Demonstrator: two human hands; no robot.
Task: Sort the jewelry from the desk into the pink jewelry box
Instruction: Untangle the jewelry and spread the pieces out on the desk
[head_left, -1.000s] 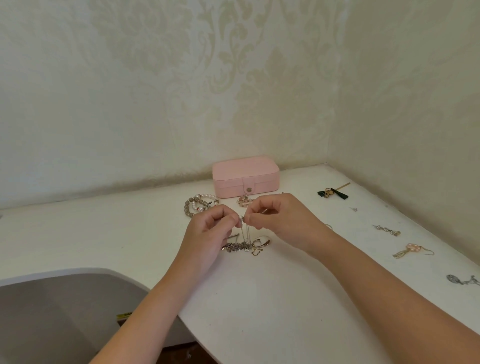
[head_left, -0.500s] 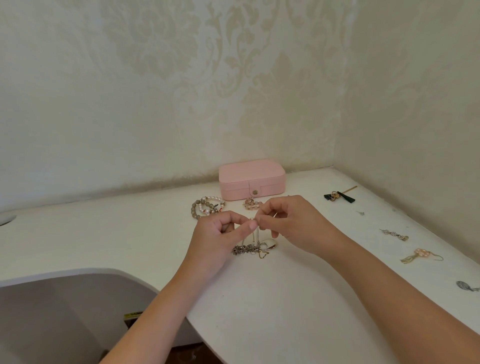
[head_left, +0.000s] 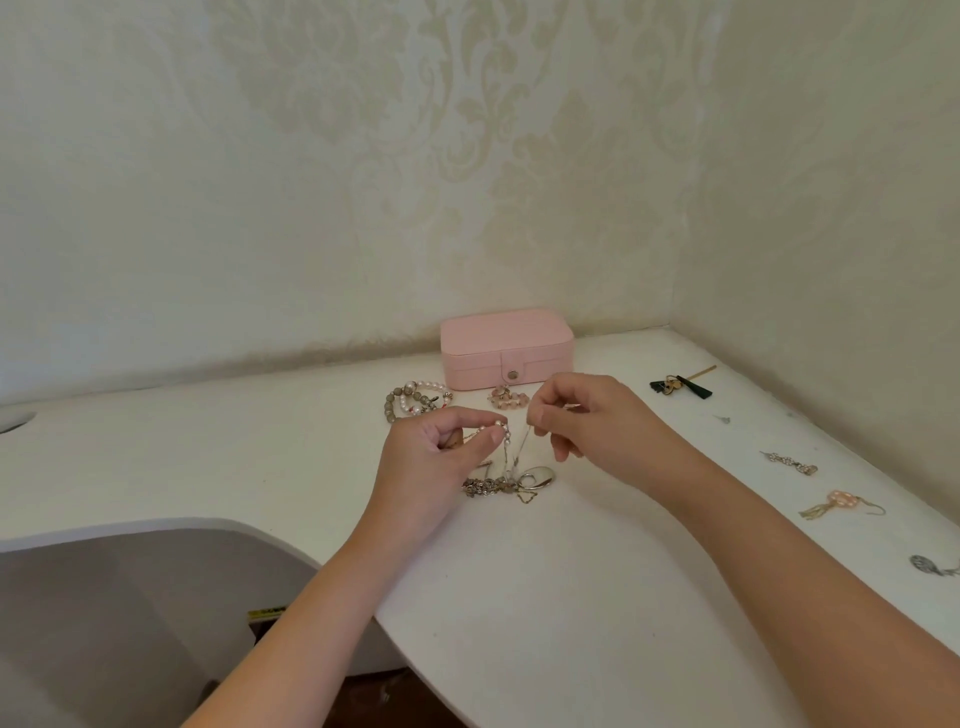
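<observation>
While fast in left hand (head_left: 431, 460) and right hand (head_left: 589, 421) fingers' (head_left: 485, 444) pinch, thin pearl-beaded chain (head_left: 506, 460).

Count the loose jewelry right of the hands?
4: green tassel farthest, then silver earring, pink earring, grey piece at the frame's edge. A tiny speck may be a fifth.

The single head view looks forward and down, close over the desk (head_left: 519, 597) corner.
</observation>
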